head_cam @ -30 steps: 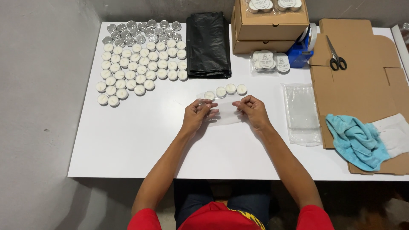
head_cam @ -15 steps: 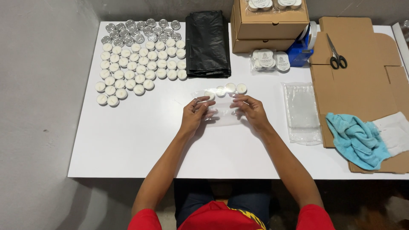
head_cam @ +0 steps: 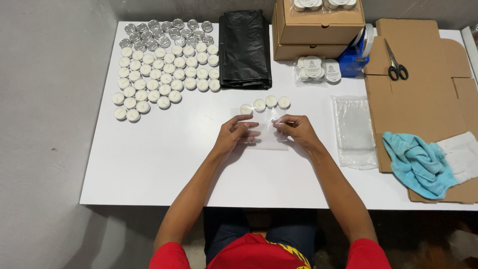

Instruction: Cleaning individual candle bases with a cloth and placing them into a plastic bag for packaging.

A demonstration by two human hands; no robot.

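Note:
A small clear plastic bag (head_cam: 269, 135) lies on the white table (head_cam: 149, 164) between my two hands. My left hand (head_cam: 234, 133) pinches its left edge and my right hand (head_cam: 298, 130) pinches its right edge. Just beyond the bag stands a short row of white tealight candles (head_cam: 265, 104). A large block of the same white candles (head_cam: 162, 77) fills the table's far left, with several empty silver cups (head_cam: 167, 31) behind them.
A folded black plastic sheet (head_cam: 245, 49) lies at the back middle. Stacked cardboard boxes (head_cam: 316, 25), a bagged candle pack (head_cam: 316, 69), a blue tape dispenser (head_cam: 356, 52), a stack of clear bags (head_cam: 353, 130), flat cardboard (head_cam: 423, 99) with scissors (head_cam: 396, 62) and a blue cloth (head_cam: 416, 164) sit to the right.
Both hands have drawn closer together on the clear bag, and the bag has shifted slightly toward me, away from the row of candles.

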